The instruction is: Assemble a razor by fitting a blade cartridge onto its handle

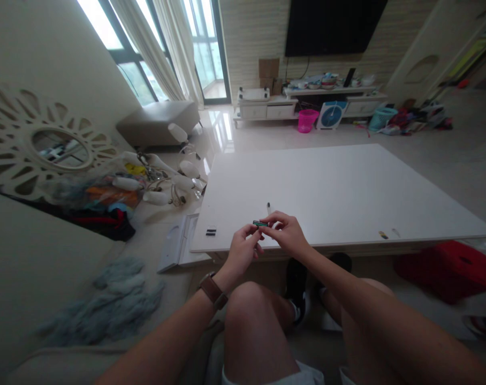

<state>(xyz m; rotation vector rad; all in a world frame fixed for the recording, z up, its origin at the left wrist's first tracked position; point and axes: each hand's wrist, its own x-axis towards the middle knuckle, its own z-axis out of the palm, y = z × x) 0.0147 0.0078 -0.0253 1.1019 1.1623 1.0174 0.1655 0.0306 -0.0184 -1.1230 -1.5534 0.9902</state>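
Between my two hands is a small dark rectangular piece with a green strip [260, 223], too small to name more exactly. My left hand [245, 245] pinches it from the left and below, thumb and fingertips closed. From the right, my right hand [285, 231] has its thumb and index finger closed on the other end. Both hands are above the near edge of the white table [307, 187]. Just behind my right hand lies a small white stick with a dark tip [268, 205], partly covered by the hand. Small dark strips [211, 232] lie to the left.
A small brown-and-black piece [383, 235] and a pale bit [395, 232] lie near the table's right front edge. An open white box [176, 243] stands on the floor left of the table, with a chandelier [166, 182] beyond. Red fabric [452, 270] is at the right.
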